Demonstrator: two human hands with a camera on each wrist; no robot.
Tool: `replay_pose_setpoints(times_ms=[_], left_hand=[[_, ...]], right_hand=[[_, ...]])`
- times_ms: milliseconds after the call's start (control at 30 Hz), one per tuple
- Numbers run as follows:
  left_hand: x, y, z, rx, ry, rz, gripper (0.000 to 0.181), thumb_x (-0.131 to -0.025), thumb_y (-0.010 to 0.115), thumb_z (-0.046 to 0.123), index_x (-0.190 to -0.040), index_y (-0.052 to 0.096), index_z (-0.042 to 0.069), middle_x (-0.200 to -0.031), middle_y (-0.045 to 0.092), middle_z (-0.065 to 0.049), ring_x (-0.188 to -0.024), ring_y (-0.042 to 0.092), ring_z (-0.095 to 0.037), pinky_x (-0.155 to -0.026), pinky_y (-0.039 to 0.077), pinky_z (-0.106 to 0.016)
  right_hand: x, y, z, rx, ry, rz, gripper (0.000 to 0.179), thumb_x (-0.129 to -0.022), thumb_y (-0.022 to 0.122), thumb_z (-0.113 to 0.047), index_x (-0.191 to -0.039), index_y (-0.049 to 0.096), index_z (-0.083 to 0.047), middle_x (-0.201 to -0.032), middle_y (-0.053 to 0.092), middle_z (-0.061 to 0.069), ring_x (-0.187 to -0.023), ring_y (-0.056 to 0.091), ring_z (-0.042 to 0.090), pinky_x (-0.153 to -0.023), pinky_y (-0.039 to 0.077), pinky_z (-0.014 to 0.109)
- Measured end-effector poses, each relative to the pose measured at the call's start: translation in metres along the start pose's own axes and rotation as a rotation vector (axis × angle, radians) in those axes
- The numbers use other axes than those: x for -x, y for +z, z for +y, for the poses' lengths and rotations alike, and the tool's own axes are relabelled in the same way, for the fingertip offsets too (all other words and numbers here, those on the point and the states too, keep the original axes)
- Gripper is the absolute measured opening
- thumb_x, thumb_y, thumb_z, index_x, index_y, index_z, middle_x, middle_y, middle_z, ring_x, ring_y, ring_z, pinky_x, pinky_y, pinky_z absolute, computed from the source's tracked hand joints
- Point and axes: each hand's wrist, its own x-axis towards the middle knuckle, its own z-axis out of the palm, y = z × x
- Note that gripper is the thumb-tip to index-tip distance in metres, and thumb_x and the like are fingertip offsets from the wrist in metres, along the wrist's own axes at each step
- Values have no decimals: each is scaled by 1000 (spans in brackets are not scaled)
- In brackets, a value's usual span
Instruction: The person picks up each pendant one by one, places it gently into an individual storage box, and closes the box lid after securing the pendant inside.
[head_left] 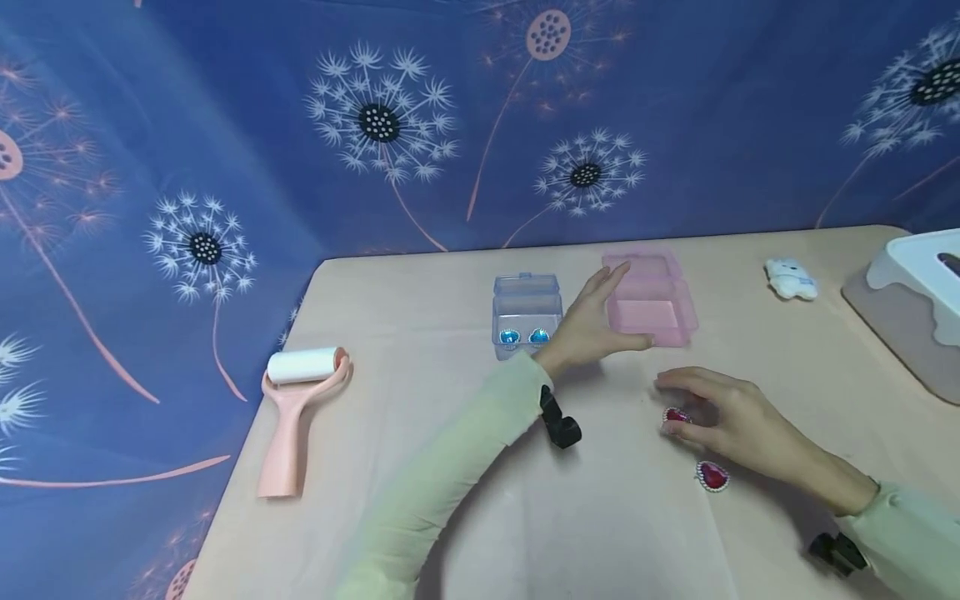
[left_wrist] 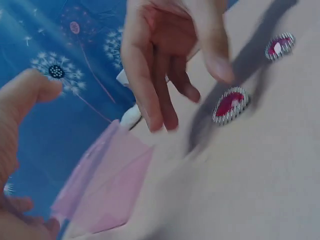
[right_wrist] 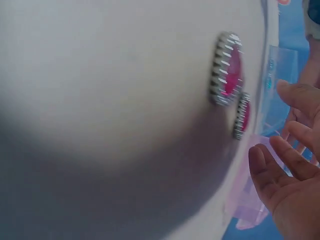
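My left hand [head_left: 588,325] reaches to the open pink plastic box [head_left: 651,317], thumb and fingers spread along its left side and near edge. My right hand [head_left: 738,421] hovers low over a red gem [head_left: 676,414] with a silver beaded rim, its fingers parted. In the left wrist view that gem [left_wrist: 231,106] lies on the table just below the thumb, apart from the fingers. A second red gem [head_left: 712,476] lies nearer the front, under the right wrist side. Left of the pink box stands an open clear blue box [head_left: 527,304], with two blue gems [head_left: 510,337] in its front part.
A pink lint roller [head_left: 283,442] with a white roll lies at the table's left. At the back right is a small white animal-shaped figure [head_left: 791,278]. A white stand-like object [head_left: 918,258] on a grey base occupies the right edge. A patterned blue cloth [head_left: 465,167] hangs behind.
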Motion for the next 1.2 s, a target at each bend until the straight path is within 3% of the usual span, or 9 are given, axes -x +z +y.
replay_pose_setpoints(times_ms=[133, 333, 567, 767, 1200], left_hand=[[-5, 19, -2, 27, -83, 77, 106, -71, 85, 34, -154, 21, 30, -161, 21, -4, -144, 32, -22, -114, 37, -38], [-12, 36, -6, 18, -142, 158, 101, -74, 83, 35, -154, 24, 19, -157, 31, 0, -141, 36, -17, -114, 35, -31], [-11, 43, -17, 65, -131, 230, 88, -80, 79, 31, -152, 30, 22, -155, 35, -1, -141, 37, -19, -116, 32, -34], [-12, 47, -21, 95, -113, 250, 86, -80, 80, 31, -151, 32, 24, -154, 38, -1, -139, 40, -19, -115, 34, -32], [-12, 47, -18, 107, -143, 256, 86, -78, 81, 30, -150, 34, 26, -151, 41, -1, -138, 42, -20, -114, 36, -32]], right_hand=[[7, 7, 3, 21, 9, -23, 59, -58, 90, -8, -113, 68, -10, -112, 68, 2, -99, 60, -2, -89, 35, -4], [12, 8, 6, 22, 13, -30, 46, -60, 87, -3, -103, 71, -9, -105, 67, 0, -79, 61, 1, -70, 46, 3], [11, 9, 7, 51, 31, -47, 34, -64, 87, -6, -95, 73, -11, -96, 69, -5, -75, 57, -1, -65, 44, 6], [12, 8, 7, 50, 46, -64, 32, -66, 86, -6, -94, 73, -13, -96, 68, -7, -75, 57, -2, -65, 45, 6], [10, 4, 4, 82, 56, -108, 30, -67, 85, -7, -92, 71, -13, -93, 66, -7, -73, 57, -4, -61, 50, 13]])
